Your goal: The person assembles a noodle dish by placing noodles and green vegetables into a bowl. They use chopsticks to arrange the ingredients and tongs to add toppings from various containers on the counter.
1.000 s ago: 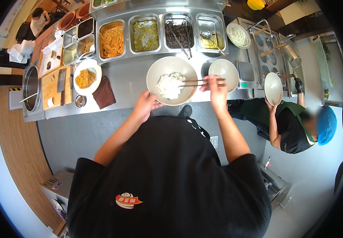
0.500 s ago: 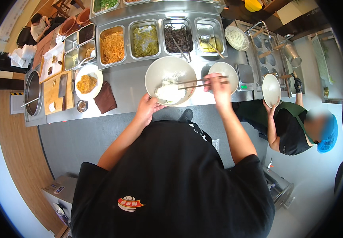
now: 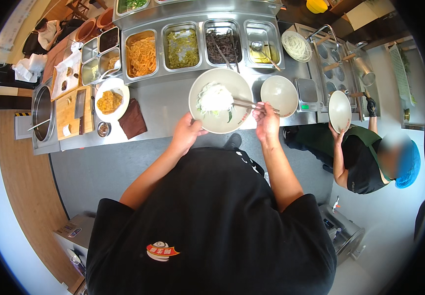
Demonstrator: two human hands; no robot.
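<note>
My left hand [image 3: 188, 132] grips the near left rim of a large cream bowl [image 3: 243, 92], held above the counter's front edge. Inside lies a mound of white noodles [image 3: 216, 97], with strips of green leaf [image 3: 229, 116] around it. A pair of dark chopsticks [image 3: 250, 104] is in my right hand [image 3: 267, 122], fingers pinched round their upper part. Their tips reach into the bowl at the noodles' right side. Just right of this bowl, a smaller cream bowl [image 3: 279, 93] rests on the counter, its contents not visible apart from its bare inside.
Steel trays hold orange shreds [image 3: 141, 54], chopped greens [image 3: 181, 49], dark strips [image 3: 221, 46] and a ladle [image 3: 257, 47]. A scale [image 3: 307, 91] stands right. At left are a plate [image 3: 120, 110], a brown cloth [image 3: 132, 120] and a cleaver [image 3: 80, 104]. A co-worker at right holds a bowl [image 3: 340, 112].
The large bowl has shifted slightly right and tilts differently, showing green leaves. My right hand has dropped lower and nearer, bringing the chopsticks down. The noodles sit farther up in the bowl.
</note>
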